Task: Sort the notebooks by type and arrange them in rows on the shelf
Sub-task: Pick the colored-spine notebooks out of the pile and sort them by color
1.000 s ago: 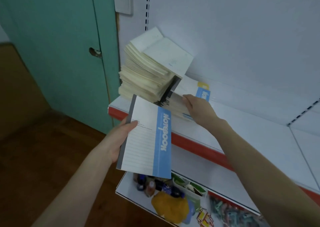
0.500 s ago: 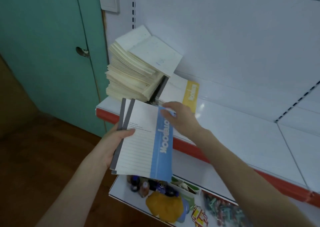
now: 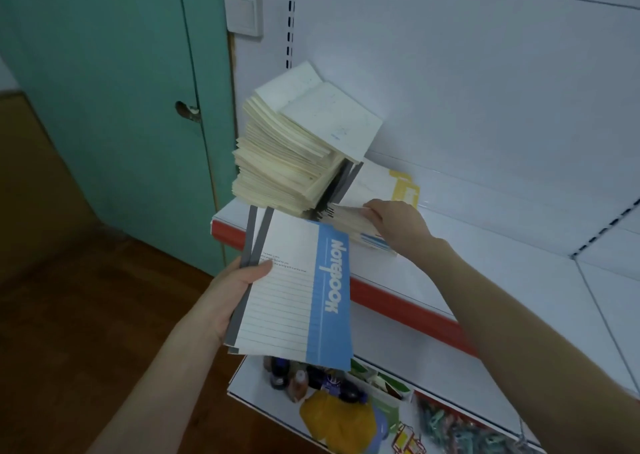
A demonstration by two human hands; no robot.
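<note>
My left hand (image 3: pixel 228 289) grips two blue-banded "Notebook" notebooks (image 3: pixel 298 291) by their grey spines, in front of the white shelf (image 3: pixel 485 280). On the shelf a tall leaning pile of cream notebooks (image 3: pixel 291 152) rests over a flatter pile (image 3: pixel 363 225) of blue-edged notebooks. My right hand (image 3: pixel 398 226) reaches to that flatter pile and pinches the edge of its upper notebooks. A yellow-banded notebook (image 3: pixel 403 187) lies behind the hand, against the back panel.
The shelf has a red front strip (image 3: pixel 398 301). A lower shelf (image 3: pixel 249 384) holds small bottles, a yellow packet (image 3: pixel 332 419) and coloured clips (image 3: pixel 460 429). A green door (image 3: pixel 121 107) stands at the left over a brown floor.
One second ago my left hand held one blue notebook. My right hand brought a second onto it, then returned to the flat pile on the shelf.
</note>
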